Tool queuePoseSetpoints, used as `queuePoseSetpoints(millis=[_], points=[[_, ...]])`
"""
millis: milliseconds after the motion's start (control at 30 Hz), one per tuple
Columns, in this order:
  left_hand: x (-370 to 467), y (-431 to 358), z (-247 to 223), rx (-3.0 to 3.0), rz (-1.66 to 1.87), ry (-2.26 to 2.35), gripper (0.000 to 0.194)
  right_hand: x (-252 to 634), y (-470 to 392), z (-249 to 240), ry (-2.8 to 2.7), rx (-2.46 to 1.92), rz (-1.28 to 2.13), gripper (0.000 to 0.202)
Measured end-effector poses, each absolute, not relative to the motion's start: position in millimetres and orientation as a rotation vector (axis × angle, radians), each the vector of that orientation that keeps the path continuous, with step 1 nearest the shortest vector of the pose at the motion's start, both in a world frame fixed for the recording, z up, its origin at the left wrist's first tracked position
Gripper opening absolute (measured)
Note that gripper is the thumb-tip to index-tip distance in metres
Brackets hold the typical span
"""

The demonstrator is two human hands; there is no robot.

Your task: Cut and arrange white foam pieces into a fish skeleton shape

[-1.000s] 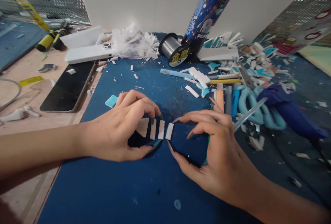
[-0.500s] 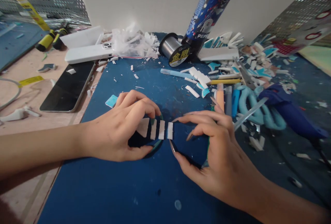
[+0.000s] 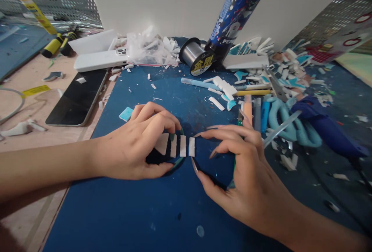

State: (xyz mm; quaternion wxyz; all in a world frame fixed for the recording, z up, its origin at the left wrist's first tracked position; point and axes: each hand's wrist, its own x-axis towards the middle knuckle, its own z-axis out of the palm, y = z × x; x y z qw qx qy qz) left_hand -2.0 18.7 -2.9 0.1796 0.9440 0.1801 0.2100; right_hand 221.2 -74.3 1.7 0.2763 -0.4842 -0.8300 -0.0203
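Several white foam strips lie in a row on the blue mat (image 3: 124, 209). My left hand (image 3: 139, 143) curves over the left part of the row, thumb below and fingertips above, around the strip (image 3: 183, 146) second from the right. At the row's right end, my right hand (image 3: 241, 159) has its thumb and index nails at the lower and upper ends of the last strip (image 3: 192, 147). A narrow gap separates these two strips. Beyond my left fingers lies a light blue piece (image 3: 126, 114). A green item is partly hidden under my right hand.
A black phone (image 3: 77, 99) lies at left. Behind the hands are a spool of line (image 3: 196, 56), a Pepsi bottle (image 3: 232, 23) and foam scraps (image 3: 222, 85). Teal-handled scissors (image 3: 279, 122) and a blue glue gun (image 3: 328, 126) lie at right.
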Motion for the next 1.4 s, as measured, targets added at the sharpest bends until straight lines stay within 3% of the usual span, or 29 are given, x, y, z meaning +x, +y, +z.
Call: queuePoseSetpoints(millis=[400, 700, 1400], points=[[-2.8, 18.0, -3.2, 2.728, 0.650, 0.482, 0.034, 222.0, -75.0, 1.4, -2.239, -1.307, -0.036, 0.027], [-1.6, 15.8, 0.7, 2.985, 0.923, 0.110, 0.009, 211.1, -107.6, 3.9, -2.318, -1.394, -0.098, 0.021], [-2.4, 13.7, 0.5, 3.028, 0.843, 0.138, 0.008, 203.1, -117.2, 0.1, -2.545, -1.430, -0.107, 0.028]])
